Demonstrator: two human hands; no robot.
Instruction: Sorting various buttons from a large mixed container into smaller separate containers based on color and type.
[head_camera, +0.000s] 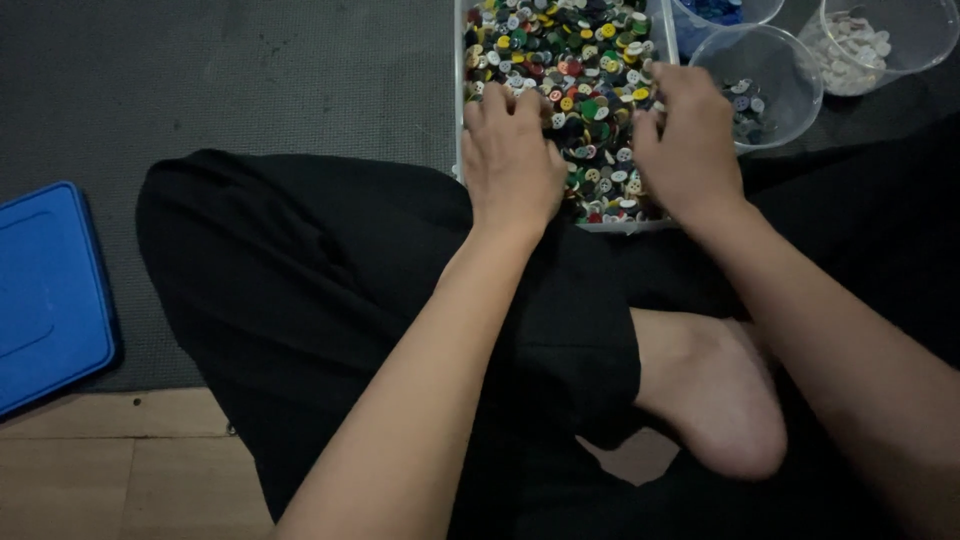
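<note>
Both hands rest in a clear bin (461, 120) of mixed buttons (570, 60) (three cups sit beside it): left hand (512, 160) and right hand (688, 140), fingers loosely spread, grasping nothing visible

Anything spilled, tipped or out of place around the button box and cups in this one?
Nothing stands out. The buttons stay inside the clear box, both hands, left and right, rest in them, and the three cups stand upright. The blue lid lies flat, apart, at the mat's edge.
</note>
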